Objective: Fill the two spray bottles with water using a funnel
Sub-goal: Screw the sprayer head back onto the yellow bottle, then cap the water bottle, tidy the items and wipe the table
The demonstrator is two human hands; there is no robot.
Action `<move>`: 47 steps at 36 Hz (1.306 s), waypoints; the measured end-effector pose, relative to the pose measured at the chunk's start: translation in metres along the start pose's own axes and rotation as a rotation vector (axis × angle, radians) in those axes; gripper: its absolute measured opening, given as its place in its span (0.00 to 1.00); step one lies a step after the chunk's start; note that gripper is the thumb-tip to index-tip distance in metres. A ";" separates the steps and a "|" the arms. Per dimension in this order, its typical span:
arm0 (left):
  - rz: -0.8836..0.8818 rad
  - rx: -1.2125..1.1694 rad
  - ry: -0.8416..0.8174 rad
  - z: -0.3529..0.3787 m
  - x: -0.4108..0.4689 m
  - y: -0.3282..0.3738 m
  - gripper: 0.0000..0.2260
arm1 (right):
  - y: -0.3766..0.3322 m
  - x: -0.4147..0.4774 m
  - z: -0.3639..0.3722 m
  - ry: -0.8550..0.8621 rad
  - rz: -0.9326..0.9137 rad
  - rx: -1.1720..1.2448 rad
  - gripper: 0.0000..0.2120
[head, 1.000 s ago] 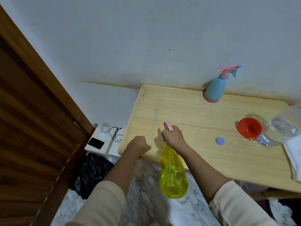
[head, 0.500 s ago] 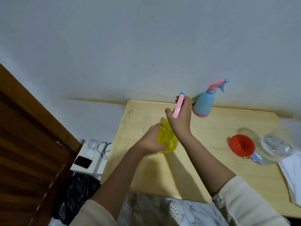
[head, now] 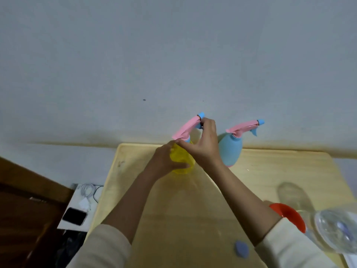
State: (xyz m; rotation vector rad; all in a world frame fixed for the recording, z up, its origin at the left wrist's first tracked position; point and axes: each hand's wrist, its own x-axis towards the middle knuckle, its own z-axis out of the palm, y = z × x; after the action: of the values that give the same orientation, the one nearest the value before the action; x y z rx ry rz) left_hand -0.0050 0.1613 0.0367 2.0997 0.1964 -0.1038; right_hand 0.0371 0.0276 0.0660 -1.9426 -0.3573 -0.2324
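Since a moment ago, the yellow spray bottle (head: 181, 160) has been set upright on the table (head: 270, 171), beside the blue spray bottle (head: 230, 149). Its body is gripped by the left hand (head: 166, 161); its pink spray head (head: 186, 129) is pinched by the right hand (head: 202, 146), fingers (head: 207, 122) curled over the trigger.

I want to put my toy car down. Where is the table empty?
Bare wood lies along the table's left edge, beside the left hand, and right of the blue spray bottle toward the far corner. The near right is crowded: red funnel, clear water bottle, blue cap.
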 end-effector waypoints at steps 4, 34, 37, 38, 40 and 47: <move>0.015 -0.029 -0.031 0.006 0.024 -0.013 0.34 | 0.010 0.004 0.009 0.180 -0.062 -0.060 0.31; 0.165 -0.237 0.207 0.009 0.022 -0.038 0.25 | -0.001 -0.011 0.016 0.225 0.124 -0.123 0.31; 0.235 -0.211 0.347 0.020 0.003 -0.031 0.23 | -0.002 -0.028 0.001 0.250 0.145 -0.146 0.27; 0.269 -0.208 0.378 0.024 -0.005 -0.025 0.22 | -0.002 -0.036 -0.005 0.273 0.147 -0.161 0.24; 0.323 -0.249 0.395 0.034 -0.017 -0.010 0.20 | 0.000 -0.056 -0.021 0.336 0.149 -0.219 0.19; 0.525 -0.383 -0.018 0.082 -0.036 0.079 0.15 | 0.026 -0.159 -0.068 0.499 0.321 -0.346 0.13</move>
State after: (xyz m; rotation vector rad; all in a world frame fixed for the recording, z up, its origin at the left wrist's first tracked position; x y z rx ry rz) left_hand -0.0259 0.0478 0.0677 1.7047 -0.3259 0.2144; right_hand -0.1019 -0.0665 0.0178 -2.1578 0.3423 -0.5805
